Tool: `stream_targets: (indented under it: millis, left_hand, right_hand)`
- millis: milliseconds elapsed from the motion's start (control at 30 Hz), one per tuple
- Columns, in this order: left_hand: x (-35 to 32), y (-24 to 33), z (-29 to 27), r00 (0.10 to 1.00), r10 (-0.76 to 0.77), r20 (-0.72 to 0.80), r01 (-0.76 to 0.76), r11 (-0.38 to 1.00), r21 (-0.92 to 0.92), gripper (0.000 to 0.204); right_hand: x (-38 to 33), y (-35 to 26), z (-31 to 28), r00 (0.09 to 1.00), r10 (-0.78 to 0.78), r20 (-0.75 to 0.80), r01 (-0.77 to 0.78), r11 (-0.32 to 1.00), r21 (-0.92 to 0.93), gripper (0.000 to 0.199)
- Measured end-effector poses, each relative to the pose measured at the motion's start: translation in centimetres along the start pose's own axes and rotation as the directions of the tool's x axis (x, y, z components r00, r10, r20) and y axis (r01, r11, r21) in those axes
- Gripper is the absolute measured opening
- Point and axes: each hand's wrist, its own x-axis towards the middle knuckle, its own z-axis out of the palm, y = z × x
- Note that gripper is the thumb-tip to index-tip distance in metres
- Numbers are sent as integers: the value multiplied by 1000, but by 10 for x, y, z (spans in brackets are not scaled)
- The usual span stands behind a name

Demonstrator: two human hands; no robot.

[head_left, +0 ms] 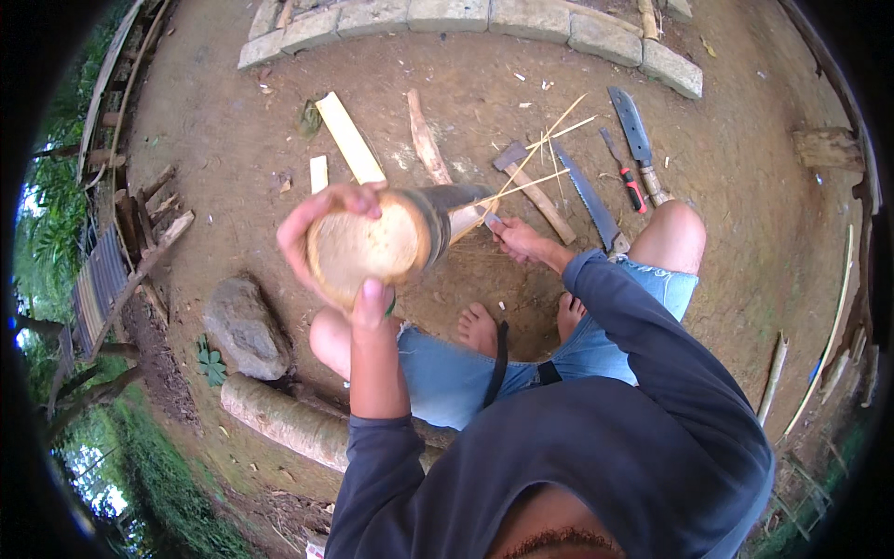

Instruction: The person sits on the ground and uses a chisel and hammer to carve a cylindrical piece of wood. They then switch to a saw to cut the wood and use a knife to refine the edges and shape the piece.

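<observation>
Bamboo section [386, 242] is gripped by left hand [326, 247]; right hand [518, 240] clenches thin strips [540, 154] beside it; splitting judged midway, uncut section remaining.

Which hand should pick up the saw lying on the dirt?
Probably the right hand. It is down low by the end of the bamboo piece, close to the saw on the ground. The left hand is wrapped around the bamboo's cut end, holding it up.

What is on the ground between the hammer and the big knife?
In the head view, a hand saw and red-handled pliers lie on the dirt between the hammer and the big knife.
</observation>
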Motion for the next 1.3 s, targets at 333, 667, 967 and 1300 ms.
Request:
stream_targets:
  millis: [333,667,967,1300]
  left_hand:
    - [13,-6,-44,941,191,-278,-146,974,174,48]
    - [2,0,-57,871,252,-423,-131,947,295,42]
    - [0,-3,-82,825,238,-512,-126,961,245,41]
    - [8,-7,-82,806,246,-538,-66,941,332,38]
  right_hand:
    - [-26,-24,-11,982,-139,-131,145,989,39,38]
    - [-7,-2,-4,949,-234,-209,226,972,-61,45]
    - [-7,-6,4,977,-17,213,-95,857,506,43]
    - [1,-4,9,994,-106,40,78,897,435,43]
